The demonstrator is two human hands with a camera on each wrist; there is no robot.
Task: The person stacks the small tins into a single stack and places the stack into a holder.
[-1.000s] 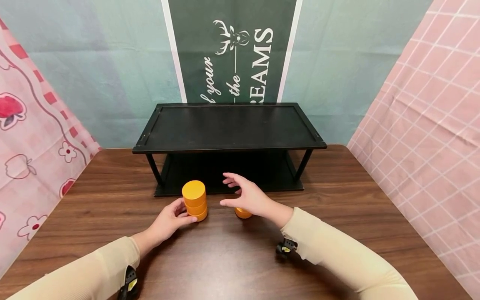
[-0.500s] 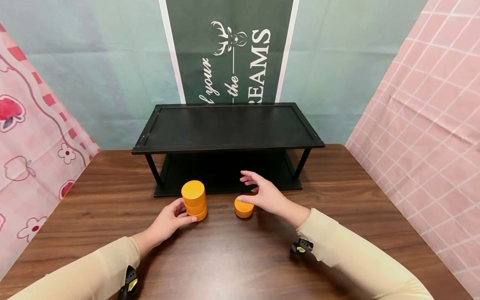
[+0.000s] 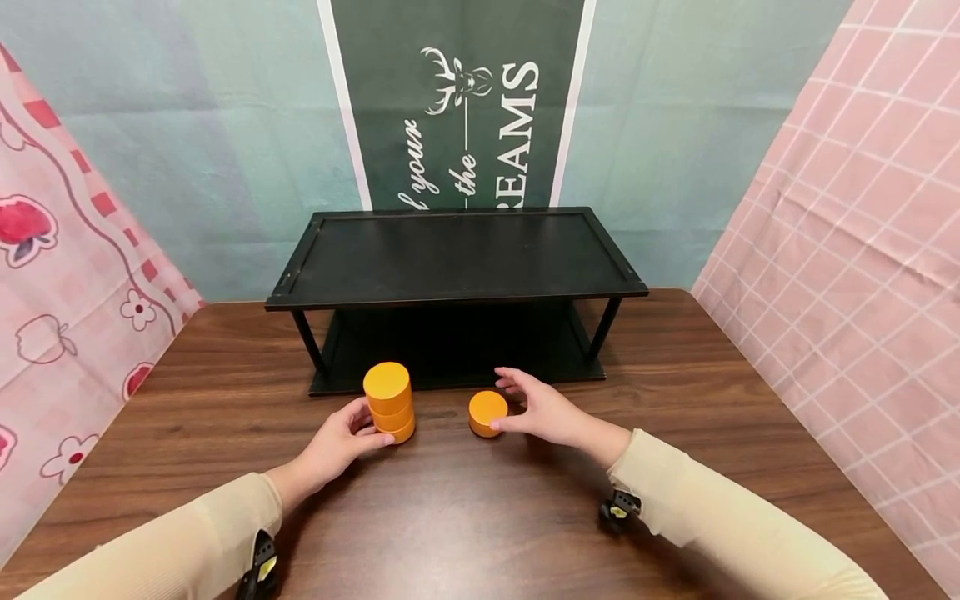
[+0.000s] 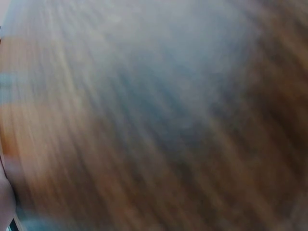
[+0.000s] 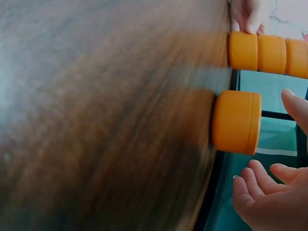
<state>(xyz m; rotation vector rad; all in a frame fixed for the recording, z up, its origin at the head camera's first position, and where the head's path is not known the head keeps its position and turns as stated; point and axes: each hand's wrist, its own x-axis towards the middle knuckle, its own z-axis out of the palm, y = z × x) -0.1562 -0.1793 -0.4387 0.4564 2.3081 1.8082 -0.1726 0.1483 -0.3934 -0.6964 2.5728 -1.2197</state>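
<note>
In the head view, a stack of three orange round containers [image 3: 387,398] stands upright on the table before the black shelf. My left hand [image 3: 336,443] grips the stack low down, thumb in front and fingers at its left side. To the right, a single orange round container [image 3: 487,409] sits on the table, a seam near its top showing in the right wrist view. Around its right side hovers my right hand [image 3: 551,414], thumb and fingers spread. The right wrist view shows these right-hand fingers [image 5: 255,185] apart from the container. The left wrist view holds mostly blurred tabletop.
A two-tier black shelf [image 3: 457,254] stands at the back of the brown wooden table [image 3: 465,517], just behind the containers. Patterned pink cloths [image 3: 847,250] hang at both sides, and a green cloth [image 3: 247,150] hangs behind.
My right hand has moved right, away from the stack, and lowered beside the single container, which is now uncovered. The left hand and the stack stay in place.
</note>
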